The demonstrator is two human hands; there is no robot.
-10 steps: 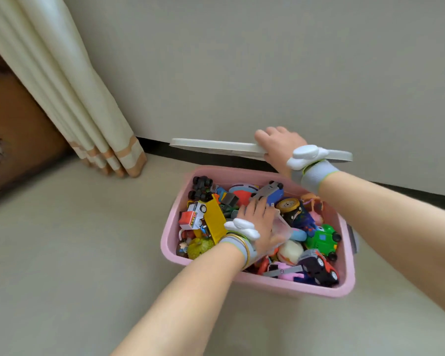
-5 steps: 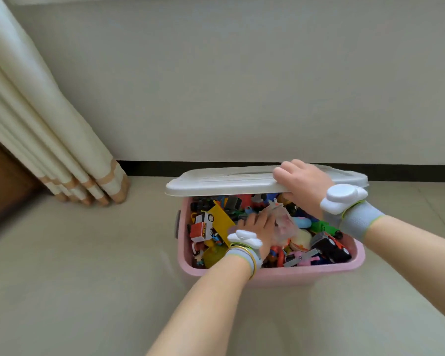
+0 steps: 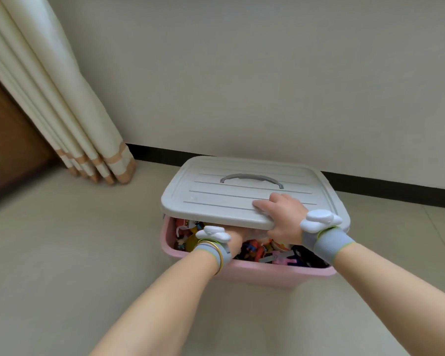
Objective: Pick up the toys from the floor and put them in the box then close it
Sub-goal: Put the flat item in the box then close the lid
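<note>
While the right hand (image 3: pixel 283 219) clamps the grey lid's (image 3: pixel 242 196) near edge above the pink box (image 3: pixel 267 274), the left hand (image 3: pixel 233 238) reaches under among the toys (image 3: pixel 257 249), its grip hidden.

A home room: cream curtain (image 3: pixel 70 119), tiled floor (image 3: pixel 62 265), pink box (image 3: pixel 254 274) of toys (image 3: pixel 257 249).

Pale tiled floor (image 3: pixel 62 253) with a pink box (image 3: pixel 254 274) on it.
The box stands near the wall, and a cream curtain's (image 3: pixel 88 140) hem reaches the floor to its left, well apart.
</note>
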